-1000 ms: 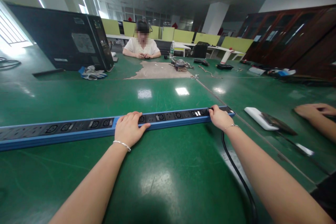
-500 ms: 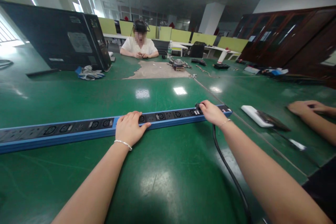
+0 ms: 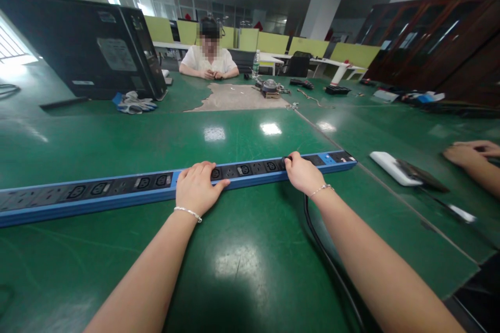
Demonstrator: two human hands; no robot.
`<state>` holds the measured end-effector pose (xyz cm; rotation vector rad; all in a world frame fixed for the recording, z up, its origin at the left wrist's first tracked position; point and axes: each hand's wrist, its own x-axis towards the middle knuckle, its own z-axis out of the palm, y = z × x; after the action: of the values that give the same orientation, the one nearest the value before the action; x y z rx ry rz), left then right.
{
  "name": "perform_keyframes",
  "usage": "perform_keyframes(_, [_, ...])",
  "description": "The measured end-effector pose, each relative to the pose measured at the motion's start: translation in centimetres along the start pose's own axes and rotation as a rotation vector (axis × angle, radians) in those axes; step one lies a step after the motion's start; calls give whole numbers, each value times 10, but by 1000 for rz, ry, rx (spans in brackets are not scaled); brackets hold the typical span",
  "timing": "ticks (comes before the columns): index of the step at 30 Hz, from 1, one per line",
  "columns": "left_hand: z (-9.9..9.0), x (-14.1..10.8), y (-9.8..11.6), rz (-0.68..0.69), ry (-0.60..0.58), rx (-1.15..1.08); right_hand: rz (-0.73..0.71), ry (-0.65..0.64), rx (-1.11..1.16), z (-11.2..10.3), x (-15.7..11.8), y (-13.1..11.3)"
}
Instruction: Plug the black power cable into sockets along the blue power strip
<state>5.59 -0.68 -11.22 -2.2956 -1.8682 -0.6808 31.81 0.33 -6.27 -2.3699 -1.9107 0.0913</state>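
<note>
A long blue and black power strip (image 3: 128, 187) lies across the green table, with rows of sockets facing up. My left hand (image 3: 198, 186) is wrapped over its middle, the thumb on the near side and the fingers across the top. Toward the strip's right end, my right hand (image 3: 303, 173) grips a black plug (image 3: 287, 160) at a socket; how deep the plug sits is hidden by the fingers. A black cable (image 3: 326, 250) hangs from below this hand and runs toward the near right edge of the view.
A large black case (image 3: 86, 49) and gloves (image 3: 135, 103) are at the back left. Opposite sits a person (image 3: 209, 60) near a bottle (image 3: 256, 62). On the right lie a white device (image 3: 390, 167) and another person's hands (image 3: 464, 155).
My right hand has shifted left along the strip with the plug, uncovering more of the right end. My left hand keeps its hold. The view has shifted slightly.
</note>
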Motion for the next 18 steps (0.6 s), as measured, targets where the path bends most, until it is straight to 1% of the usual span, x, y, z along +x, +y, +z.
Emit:
perform_keyframes(4, [0,-1,0,-6,-3,-4,0,-15,-48,3,-2,-5])
perform_keyframes(10, [-2,0,0,14,-22,4,-8,5,-106,7,-3,-7])
perform_keyframes(14, [-9,-1,-14,85,-118,33,-6,-10,-98,9,-3,-8])
perform_keyframes(16, [-12,-3,-22,64,-126,74,8,-16,-87,8,-4,-9])
perform_keyframes(18, [-14,-5,-28,24,-110,105,34,-19,-72,3,-6,-10])
